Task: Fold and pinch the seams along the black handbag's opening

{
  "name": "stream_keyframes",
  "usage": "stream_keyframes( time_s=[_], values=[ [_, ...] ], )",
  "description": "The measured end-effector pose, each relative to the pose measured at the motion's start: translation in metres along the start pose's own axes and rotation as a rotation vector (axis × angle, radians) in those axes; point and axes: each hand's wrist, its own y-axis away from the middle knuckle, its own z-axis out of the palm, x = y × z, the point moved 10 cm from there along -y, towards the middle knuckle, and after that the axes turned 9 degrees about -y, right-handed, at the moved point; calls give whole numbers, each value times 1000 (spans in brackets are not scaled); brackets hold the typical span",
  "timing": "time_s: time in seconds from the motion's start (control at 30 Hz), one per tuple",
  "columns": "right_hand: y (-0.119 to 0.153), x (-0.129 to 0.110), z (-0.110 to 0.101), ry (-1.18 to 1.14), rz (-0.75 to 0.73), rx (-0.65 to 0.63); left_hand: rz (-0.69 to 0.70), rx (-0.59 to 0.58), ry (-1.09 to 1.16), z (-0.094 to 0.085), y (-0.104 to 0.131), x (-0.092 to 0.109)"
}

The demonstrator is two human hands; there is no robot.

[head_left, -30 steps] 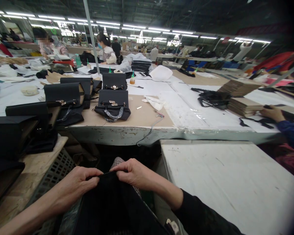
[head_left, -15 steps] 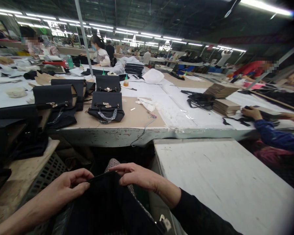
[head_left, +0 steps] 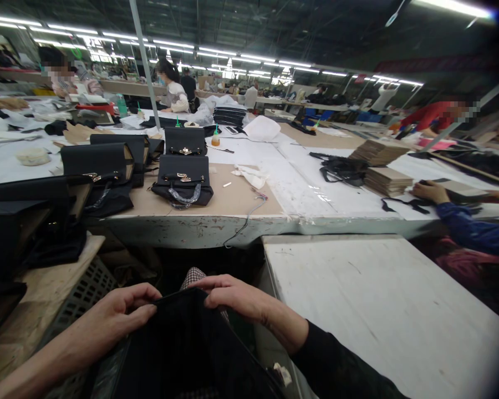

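Observation:
A black handbag [head_left: 178, 343] lies in my lap with its mouth towards me and its dark inside showing. My left hand [head_left: 127, 310] pinches the far left part of its rim between thumb and fingers. At the right corner of the same rim, my right hand [head_left: 228, 299] grips the edge, thumb inside and fingers outside. A metal clasp [head_left: 281, 374] shows low on the bag's right side. Behind the rim a bit of checked cloth [head_left: 193, 275] covers my knee. The bag's lower part runs out of view.
Finished-looking black handbags [head_left: 183, 180] stand on the long table [head_left: 183, 230], more at left above a plastic crate [head_left: 81, 293]. A white-topped surface [head_left: 370, 299] is at my right. Beyond it, a co-worker's hand [head_left: 432, 192] rests by stacked brown boards [head_left: 386, 181].
Both hands keep their hold on the bag's rim and have barely moved. The view has shifted slightly, so the scene sits a little further right.

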Motion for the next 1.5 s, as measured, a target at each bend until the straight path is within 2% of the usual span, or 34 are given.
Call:
stream_keyframes(
  time_s=[0.23, 0.33, 0.43, 0.57, 0.7, 0.8, 0.93, 1.07, 1.17, 1.3, 1.4, 1.5],
  values=[
    [-3, 7, -5, -8, 24, 0, 7, -27, 110, -2, -4, -3],
    [4, 7, -7, -6, 11, -14, -7, -30, 137, -3, -4, -7],
    [26, -4, 2, 37, -32, -62, -28, -35, 131, -4, -2, -14],
    [73, -25, 24, 305, -66, -49, -28, -25, 133, -4, -1, -17],
    [113, -37, 39, 449, -63, 23, -16, 9, 95, -7, 1, -5],
    [126, -36, 38, 460, -26, 46, -23, -19, 75, -4, 7, 9],
    [126, -31, 27, 481, -5, 85, -40, -26, 54, 1, 18, 21],
    [122, -28, 21, 466, -26, 129, -58, 53, 105, 2, 25, 15],
    [118, -27, 23, 464, -41, 105, -60, 88, 60, 5, 26, 10],
    [114, -26, 20, 452, -44, 76, -45, 46, 118, 11, 25, 15],
    [101, -25, 14, 392, -64, 54, -64, 33, 161, 9, 24, 20],
    [74, -30, 13, 341, -143, 7, -70, 44, 147, 8, 23, 21]
  ],
)
